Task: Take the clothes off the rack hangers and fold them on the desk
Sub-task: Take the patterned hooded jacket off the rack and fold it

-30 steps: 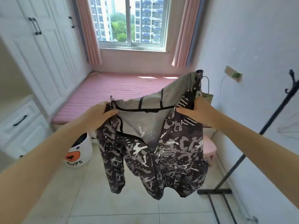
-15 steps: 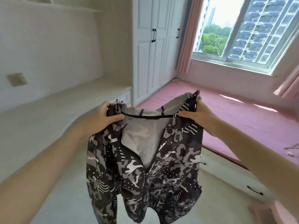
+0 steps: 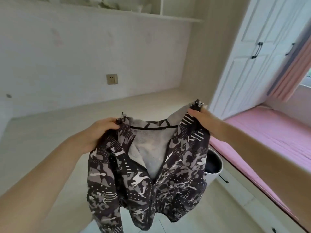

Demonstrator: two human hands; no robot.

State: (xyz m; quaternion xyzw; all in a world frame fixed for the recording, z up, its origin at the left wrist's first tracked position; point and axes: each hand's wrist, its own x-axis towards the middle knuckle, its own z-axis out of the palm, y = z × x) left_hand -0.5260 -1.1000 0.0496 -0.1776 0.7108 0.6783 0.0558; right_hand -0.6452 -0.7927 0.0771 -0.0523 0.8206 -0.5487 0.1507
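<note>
Wall socket (image 3: 111, 79) on the back wall above the desk's far edge; open shelf (image 3: 178, 18) overhead. White wardrobe (image 3: 257, 52) with black handles at right, pink curtain (image 3: 292, 68) beside it, pink cushion (image 3: 269, 140) below; white bin (image 3: 213, 167) on the floor.

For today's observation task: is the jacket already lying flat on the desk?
No: both hands hold the jacket up in the air.

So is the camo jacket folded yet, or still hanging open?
Not folded. The camo jacket hangs in the air above the desk, front open, grey lining showing, gripped at the collar by left hand and right hand.
</note>
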